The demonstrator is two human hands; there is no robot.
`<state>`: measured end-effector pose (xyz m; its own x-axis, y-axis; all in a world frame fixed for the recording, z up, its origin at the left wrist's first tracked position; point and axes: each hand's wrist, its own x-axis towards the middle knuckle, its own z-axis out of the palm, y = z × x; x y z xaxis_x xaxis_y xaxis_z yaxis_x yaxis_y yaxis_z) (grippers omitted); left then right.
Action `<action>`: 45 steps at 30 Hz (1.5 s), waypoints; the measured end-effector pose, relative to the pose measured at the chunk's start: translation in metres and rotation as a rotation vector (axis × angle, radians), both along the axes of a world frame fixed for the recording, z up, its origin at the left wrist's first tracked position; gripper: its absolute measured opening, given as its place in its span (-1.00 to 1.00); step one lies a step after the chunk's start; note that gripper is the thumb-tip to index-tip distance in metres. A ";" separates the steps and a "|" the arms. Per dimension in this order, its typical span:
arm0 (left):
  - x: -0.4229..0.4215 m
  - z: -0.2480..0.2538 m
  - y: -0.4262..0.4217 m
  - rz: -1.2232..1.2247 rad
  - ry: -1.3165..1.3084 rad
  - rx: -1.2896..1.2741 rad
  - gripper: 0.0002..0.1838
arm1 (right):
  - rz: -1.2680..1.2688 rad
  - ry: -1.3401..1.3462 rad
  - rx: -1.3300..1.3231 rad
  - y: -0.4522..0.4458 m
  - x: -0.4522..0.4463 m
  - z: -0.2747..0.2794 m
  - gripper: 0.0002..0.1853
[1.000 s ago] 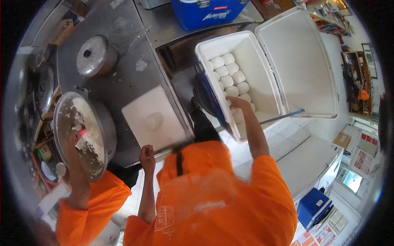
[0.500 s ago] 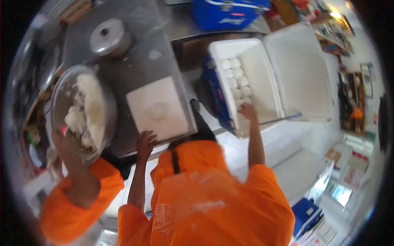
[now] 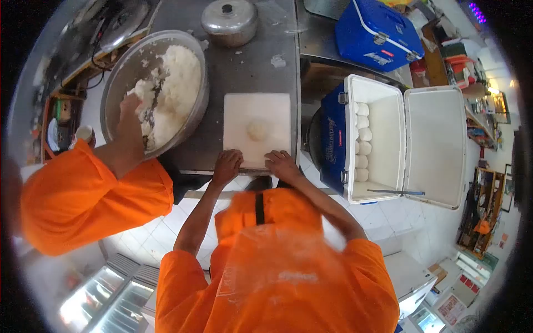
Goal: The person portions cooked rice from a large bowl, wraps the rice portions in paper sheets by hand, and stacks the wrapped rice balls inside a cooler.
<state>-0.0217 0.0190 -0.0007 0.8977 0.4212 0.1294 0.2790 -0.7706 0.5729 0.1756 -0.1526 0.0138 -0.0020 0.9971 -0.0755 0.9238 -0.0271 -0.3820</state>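
A white board (image 3: 244,114) lies on the dark metal table (image 3: 261,66), with a pale round patty (image 3: 257,130) near its middle. My left hand (image 3: 227,166) rests at the board's near left corner, fingers spread. At the near right corner is my right hand (image 3: 282,165), its fingers also apart, nothing held. Left of the board a large metal bowl (image 3: 201,111) holds a mass of white rice-like food (image 3: 179,83). A co-worker's hand (image 3: 130,108) reaches into it. White rounded balls (image 3: 363,134) line one side inside the open cooler (image 3: 383,158) at the right.
Behind the board stands a lidded pot (image 3: 229,22). A closed blue cooler (image 3: 378,36) sits at the back right. The open cooler's lid (image 3: 436,144) leans outward with a dark strap across. A co-worker's orange sleeve (image 3: 83,194) is close at my left.
My right hand has left the open cooler and come to the board's near edge. My left hand stays by the board. The view has turned, so the bowl and board appear farther right.
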 end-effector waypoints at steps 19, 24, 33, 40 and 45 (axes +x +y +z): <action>0.040 0.031 -0.008 -0.006 -0.031 -0.106 -0.76 | -0.412 0.565 0.077 0.033 0.009 0.027 -0.89; 0.046 0.026 -0.003 -0.009 -0.082 -0.165 -0.76 | -0.300 0.411 0.247 0.030 0.009 0.027 -0.89; 0.002 -0.001 0.022 0.149 -0.214 -0.180 -0.79 | -0.351 0.186 0.362 -0.004 0.037 0.020 -0.90; 0.046 0.019 0.050 0.695 -0.129 -0.836 -0.69 | -0.681 0.737 0.235 0.042 0.077 0.026 -0.73; 0.055 -0.007 0.066 0.748 0.224 -0.397 -0.73 | -0.779 0.583 0.099 0.050 0.103 -0.041 -0.70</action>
<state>0.0336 0.0855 -0.0079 0.3548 0.8862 -0.2979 0.7696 -0.0959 0.6313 0.2786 -0.1022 -0.0272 0.6492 0.7371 -0.1879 0.3262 -0.4930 -0.8066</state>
